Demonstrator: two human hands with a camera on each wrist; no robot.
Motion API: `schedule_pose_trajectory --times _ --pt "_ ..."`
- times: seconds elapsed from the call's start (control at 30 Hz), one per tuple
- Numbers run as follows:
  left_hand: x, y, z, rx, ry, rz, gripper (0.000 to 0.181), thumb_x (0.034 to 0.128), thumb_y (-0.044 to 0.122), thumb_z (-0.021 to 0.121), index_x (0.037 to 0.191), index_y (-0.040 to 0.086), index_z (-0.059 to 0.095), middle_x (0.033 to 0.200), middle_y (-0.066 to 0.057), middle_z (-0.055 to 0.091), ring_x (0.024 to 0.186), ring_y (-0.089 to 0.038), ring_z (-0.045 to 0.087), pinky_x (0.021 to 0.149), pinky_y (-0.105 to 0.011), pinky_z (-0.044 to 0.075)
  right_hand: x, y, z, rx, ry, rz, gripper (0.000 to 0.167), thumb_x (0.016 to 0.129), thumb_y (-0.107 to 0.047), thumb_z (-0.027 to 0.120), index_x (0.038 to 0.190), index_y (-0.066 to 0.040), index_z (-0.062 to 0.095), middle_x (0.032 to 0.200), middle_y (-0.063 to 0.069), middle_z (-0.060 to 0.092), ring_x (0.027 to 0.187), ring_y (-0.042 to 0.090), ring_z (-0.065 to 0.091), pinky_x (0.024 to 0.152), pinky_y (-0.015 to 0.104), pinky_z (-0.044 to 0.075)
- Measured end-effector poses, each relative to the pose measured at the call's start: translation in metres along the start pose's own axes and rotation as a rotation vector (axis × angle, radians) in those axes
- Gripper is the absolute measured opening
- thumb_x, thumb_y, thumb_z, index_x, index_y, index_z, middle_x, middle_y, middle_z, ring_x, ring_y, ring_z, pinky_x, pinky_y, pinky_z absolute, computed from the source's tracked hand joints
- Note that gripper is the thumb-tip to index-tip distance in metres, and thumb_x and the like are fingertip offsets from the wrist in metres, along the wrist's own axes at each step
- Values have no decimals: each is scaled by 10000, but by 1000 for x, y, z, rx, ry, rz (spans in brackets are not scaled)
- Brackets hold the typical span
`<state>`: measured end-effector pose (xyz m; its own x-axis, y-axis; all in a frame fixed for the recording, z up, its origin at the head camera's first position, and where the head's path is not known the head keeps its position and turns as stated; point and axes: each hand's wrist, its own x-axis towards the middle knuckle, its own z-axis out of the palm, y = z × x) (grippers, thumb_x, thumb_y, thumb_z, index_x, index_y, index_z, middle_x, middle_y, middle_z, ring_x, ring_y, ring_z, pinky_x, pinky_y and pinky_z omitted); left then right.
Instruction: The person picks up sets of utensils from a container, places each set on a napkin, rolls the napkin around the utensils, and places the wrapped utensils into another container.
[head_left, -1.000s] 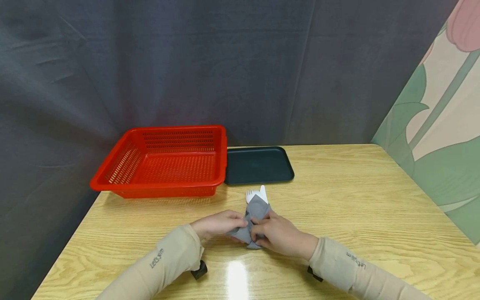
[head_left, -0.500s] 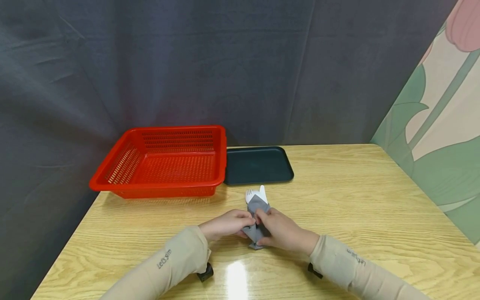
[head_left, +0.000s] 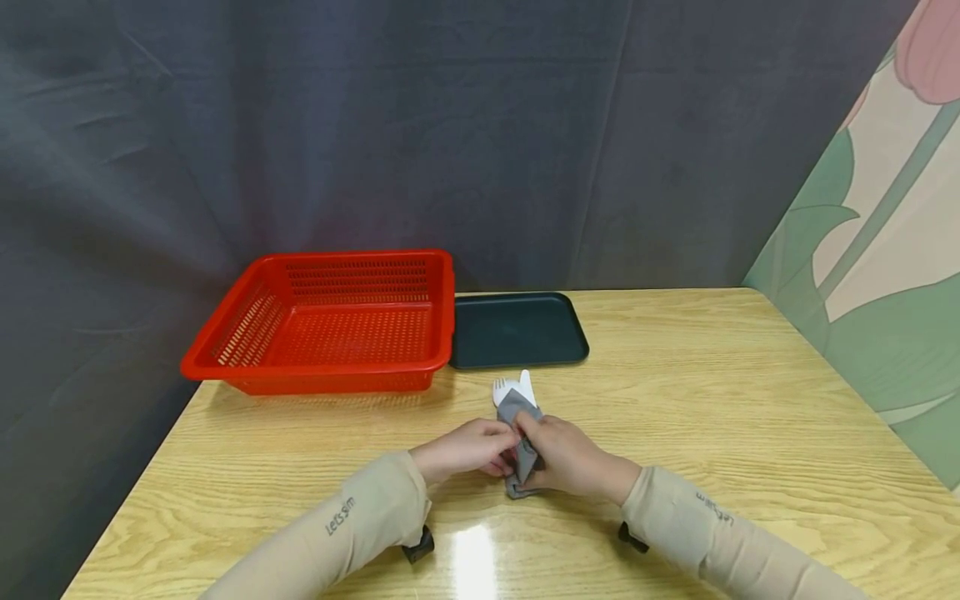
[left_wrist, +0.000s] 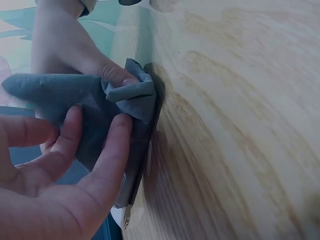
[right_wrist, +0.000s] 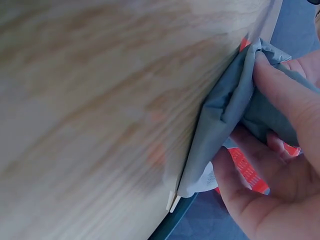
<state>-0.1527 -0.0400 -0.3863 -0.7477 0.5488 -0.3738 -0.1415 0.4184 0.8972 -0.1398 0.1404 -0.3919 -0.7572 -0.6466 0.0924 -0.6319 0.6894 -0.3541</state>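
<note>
A grey napkin (head_left: 517, 405) is folded round white cutlery on the table, its far end pointed. A fork's tines (head_left: 500, 389) and a knife's rounded tip (head_left: 527, 383) stick out there; their handles are hidden. My left hand (head_left: 468, 447) is at the napkin's left side, fingertips on a flap (left_wrist: 65, 90) in the left wrist view. From the right, my right hand (head_left: 576, 457) grips the napkin, thumb by its near end and index finger farther up. The right wrist view shows this thumb (right_wrist: 272, 75) pressed on the folded cloth (right_wrist: 220, 120).
A red perforated basket (head_left: 315, 368) stands at the back left. Beside it lies a dark flat tray (head_left: 517, 332). The wooden table (head_left: 712, 400) runs on to the right, up to a wall with a flower pattern (head_left: 885, 250). A dark curtain (head_left: 420, 150) hangs behind.
My left hand has moved right with the napkin's left flap, which now lies folded across the bundle. The right hand has shifted its fingers on the cloth. Basket and tray have stayed put.
</note>
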Motion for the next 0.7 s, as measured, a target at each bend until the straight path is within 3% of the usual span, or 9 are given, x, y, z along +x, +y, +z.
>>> schedule_pose_trajectory --times 0.17,0.37,0.47,0.53,0.7 --pt "-1 1 5 82 46 30 296 942 180 407 933 0 642 951 -84 643 789 -114 603 724 -264 515 -1 1 1 -2 47 -44 541 659 -315 836 976 -153 430 807 -52 583 745 123 560 642 239 433" --pt "-8 0 9 346 91 167 212 913 96 461 942 57 668 925 -77 642 776 -104 501 680 -213 399 -1 1 0 20 26 -10 551 663 -316 835 997 -143 433 788 -32 576 706 101 542 626 231 413" --pt "-11 -1 10 465 88 229 228 894 60 467 983 48 677 942 -53 642 804 -93 500 719 -199 404 -1 2 0 28 15 -2 580 664 -317 835 1046 -120 445 834 -1 612 726 114 567 638 243 432" --pt "-14 -1 12 569 82 269 249 893 44 470 1032 36 676 974 -55 643 847 -96 531 757 -205 434 -1 3 -1 44 3 0 614 667 -316 834 1089 -103 442 892 28 636 765 130 594 665 255 454" --pt "-22 -2 22 950 118 372 270 879 61 516 1105 56 664 1023 -35 619 889 -106 577 781 -212 475 -2 7 -4 115 -45 37 680 670 -316 833 1166 -95 424 1074 80 617 918 182 618 756 288 486"
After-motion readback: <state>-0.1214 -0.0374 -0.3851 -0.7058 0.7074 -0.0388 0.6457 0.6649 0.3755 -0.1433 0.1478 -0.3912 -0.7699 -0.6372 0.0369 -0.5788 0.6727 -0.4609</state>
